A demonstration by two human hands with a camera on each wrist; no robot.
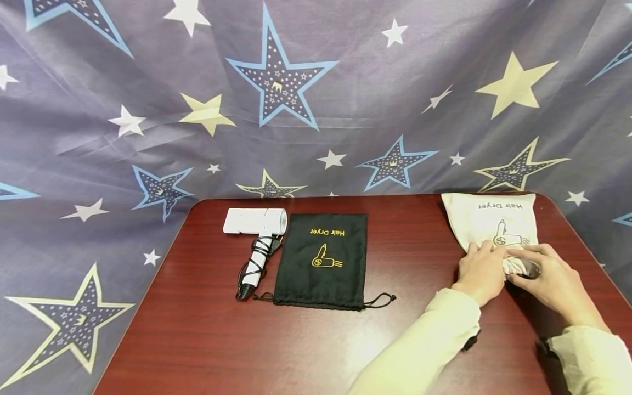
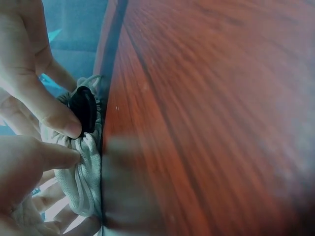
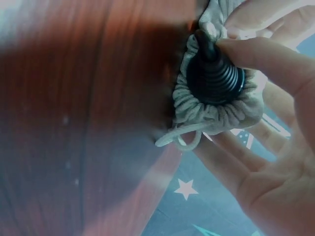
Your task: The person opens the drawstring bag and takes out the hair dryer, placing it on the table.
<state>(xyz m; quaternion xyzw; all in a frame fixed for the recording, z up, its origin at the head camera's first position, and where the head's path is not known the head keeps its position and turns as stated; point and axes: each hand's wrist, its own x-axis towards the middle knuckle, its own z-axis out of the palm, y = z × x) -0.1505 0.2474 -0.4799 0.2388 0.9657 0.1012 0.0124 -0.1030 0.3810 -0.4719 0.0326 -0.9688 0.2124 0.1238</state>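
Observation:
A white cloth drawstring bag (image 1: 498,211) printed "Hair Dryer" lies at the table's back right. Its gathered mouth (image 3: 216,115) surrounds a black ribbed end (image 3: 214,78), apparently of a hair dryer handle; whatever else is inside is hidden by the cloth. My left hand (image 1: 481,271) pinches the cloth beside the mouth, its thumb on top. From the other side my right hand (image 1: 558,280) grips the mouth, with the thumb against the black end and fingers behind the cloth. A drawstring loop (image 3: 187,140) hangs at the opening.
On the table's left lies a white hair dryer (image 1: 257,222), a black cord wound around its handle. Next to it, a flat black drawstring bag (image 1: 321,285) has yellow print. A star-patterned cloth (image 1: 345,109) hangs behind the red-brown table (image 1: 247,351).

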